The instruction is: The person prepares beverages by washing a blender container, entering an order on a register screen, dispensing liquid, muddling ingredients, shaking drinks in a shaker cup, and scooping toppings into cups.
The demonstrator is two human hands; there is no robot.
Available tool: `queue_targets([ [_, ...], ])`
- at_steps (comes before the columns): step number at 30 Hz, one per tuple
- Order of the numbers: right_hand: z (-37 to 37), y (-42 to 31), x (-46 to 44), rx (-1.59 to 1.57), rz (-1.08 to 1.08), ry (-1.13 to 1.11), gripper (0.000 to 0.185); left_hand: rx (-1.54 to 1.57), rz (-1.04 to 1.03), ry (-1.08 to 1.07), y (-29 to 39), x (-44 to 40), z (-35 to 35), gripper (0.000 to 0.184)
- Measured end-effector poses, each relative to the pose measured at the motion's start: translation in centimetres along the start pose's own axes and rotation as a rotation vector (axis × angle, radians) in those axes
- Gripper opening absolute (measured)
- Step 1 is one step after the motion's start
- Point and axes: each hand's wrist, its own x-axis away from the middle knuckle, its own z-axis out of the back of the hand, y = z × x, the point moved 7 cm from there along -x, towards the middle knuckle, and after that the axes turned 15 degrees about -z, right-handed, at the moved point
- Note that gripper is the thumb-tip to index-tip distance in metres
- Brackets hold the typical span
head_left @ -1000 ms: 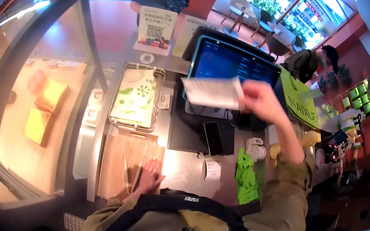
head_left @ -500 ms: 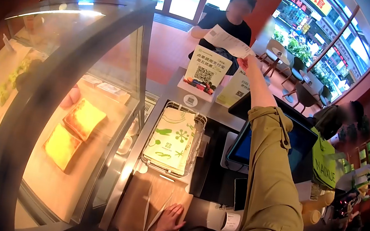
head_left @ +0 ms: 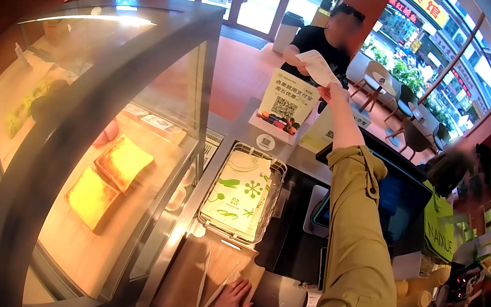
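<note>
Out from over the screen (head_left: 408,204), where it was a second ago, the paper (head_left: 319,68) has moved to the other person (head_left: 318,43) across the counter. Nearest, the left hand (head_left: 234,297) lies palm down on the board (head_left: 180,270), fingers loosely spread, holding nothing, just beside the tongs (head_left: 205,276). A slip (head_left: 311,302) sits right of the board. Past the board, a wire basket (head_left: 226,234) holds printed bags (head_left: 237,193); to its left, two toasts (head_left: 124,163) lie touching in the case (head_left: 17,203). Farther on stands a sign (head_left: 288,105). Beyond the screen, the right hand (head_left: 333,94) grips the paper's near end. One hand (head_left: 299,67) of the other person is at its far end; I cannot tell whether that hand grips.
</note>
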Motion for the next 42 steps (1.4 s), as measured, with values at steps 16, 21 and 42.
queue_targets([
  [16,1.2,18.5,37.6,0.329,0.166,-1.078,0.016,-0.157,-0.117,0.225,-1.1,3.9,-4.7,0.062],
  [21,13.9,36.5,55.6,1.278,-0.444,-1.954,0.038,-0.133,-0.037,0.302,1.4,5.8,-5.3,0.036],
  [42,-17.4,89.1,63.1,2.007,-0.005,-1.132,0.019,-0.198,1.246,0.306,-0.2,74.2,43.1,0.053],
])
